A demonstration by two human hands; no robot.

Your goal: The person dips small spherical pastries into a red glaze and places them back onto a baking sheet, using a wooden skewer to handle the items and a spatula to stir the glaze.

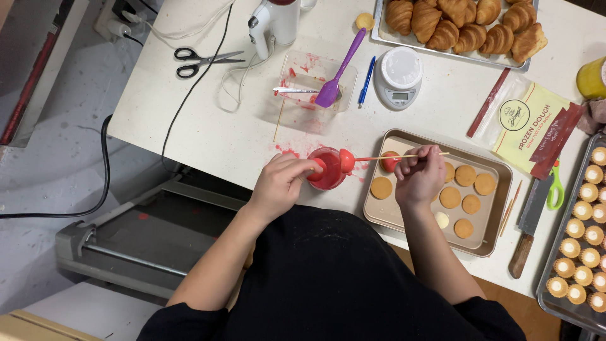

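right hand [420,173] fingers clamped on skewer [404,156] | long axis 3–9 o'clock, red-coated cookie [346,160] end pointing 9 | left hand [284,180] fingers gripping red cup [328,170] on desk [208,126]

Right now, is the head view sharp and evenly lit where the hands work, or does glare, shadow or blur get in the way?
Head view: light is soft and even, with only faint shadows beside the left hand and right hand; no strong glare on the red cup or baking tray; the skewer reads crisply; table edges bow slightly toward the frame's borders; the dark clothing at the bottom shows little detail.
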